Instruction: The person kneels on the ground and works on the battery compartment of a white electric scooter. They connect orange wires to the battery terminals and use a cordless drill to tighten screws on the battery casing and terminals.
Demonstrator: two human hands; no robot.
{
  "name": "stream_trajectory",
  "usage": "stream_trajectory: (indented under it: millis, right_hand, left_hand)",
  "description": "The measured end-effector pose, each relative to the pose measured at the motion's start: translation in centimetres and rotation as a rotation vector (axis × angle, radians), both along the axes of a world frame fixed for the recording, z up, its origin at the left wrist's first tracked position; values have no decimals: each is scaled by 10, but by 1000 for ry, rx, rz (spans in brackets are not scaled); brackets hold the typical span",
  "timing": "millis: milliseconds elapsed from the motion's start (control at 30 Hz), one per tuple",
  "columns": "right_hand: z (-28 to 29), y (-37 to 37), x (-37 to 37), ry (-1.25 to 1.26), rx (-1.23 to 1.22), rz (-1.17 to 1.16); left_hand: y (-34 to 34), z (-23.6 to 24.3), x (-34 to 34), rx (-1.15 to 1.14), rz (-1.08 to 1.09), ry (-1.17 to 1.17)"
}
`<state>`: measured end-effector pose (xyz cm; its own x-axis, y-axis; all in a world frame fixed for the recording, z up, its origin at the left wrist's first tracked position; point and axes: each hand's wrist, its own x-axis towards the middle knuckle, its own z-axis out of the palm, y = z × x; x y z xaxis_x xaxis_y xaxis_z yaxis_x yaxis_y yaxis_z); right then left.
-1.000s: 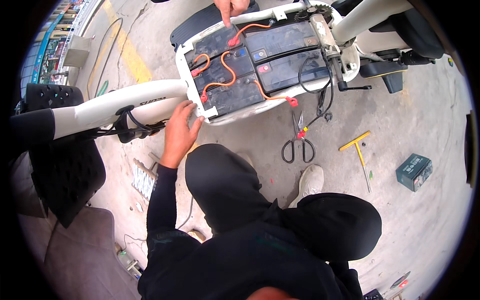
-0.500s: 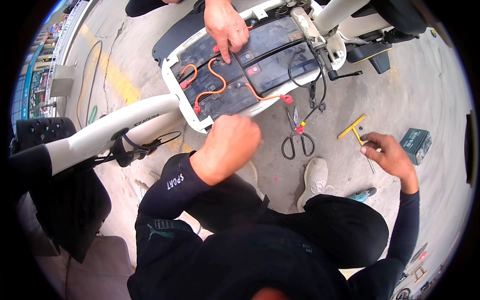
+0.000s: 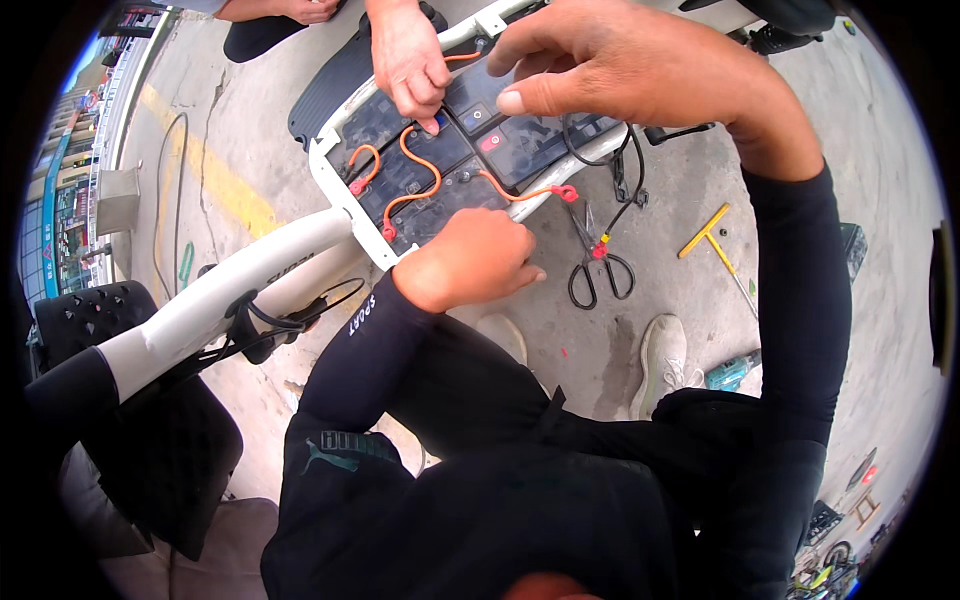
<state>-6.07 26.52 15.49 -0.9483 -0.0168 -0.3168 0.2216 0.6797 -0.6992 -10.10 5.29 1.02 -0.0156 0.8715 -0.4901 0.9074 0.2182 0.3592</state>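
Note:
My left hand (image 3: 470,255), fingers curled, is at the near edge of a white bike frame (image 3: 322,162) holding several black batteries (image 3: 365,125); what it grips, if anything, is hidden. My right hand (image 3: 625,70) is raised over the upper right batteries, thumb and fingers apart, holding nothing. A co-worker's hand (image 3: 408,70) presses a finger at a blue terminal. Orange cables (image 3: 520,195) with red ends cross the batteries; one end hangs over the frame above black-handled scissors (image 3: 585,235) on the ground.
A yellow T-handle tool (image 3: 700,232) lies right of the scissors; a teal power tool (image 3: 730,372) is beside my shoe. A dark box (image 3: 852,250) is behind my right arm. The bike's white tube (image 3: 260,260) extends left. Another hand (image 3: 310,10) shows at top.
My right hand rose from the yellow tool to over the batteries. My left hand left the frame's corner and moved right, curling. The co-worker's hand came down onto the batteries.

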Motion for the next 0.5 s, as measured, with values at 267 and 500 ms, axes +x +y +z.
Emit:
stream_trajectory:
  millis: [267, 500]
  right_hand:
    - [-75, 59, 50, 301, -165, 143]
    - [-62, 86, 39, 516, -5, 255]
  left_hand:
    - [-2, 14, 6, -147, 153, -1]
    - [-18, 47, 20, -124, 411, 68]
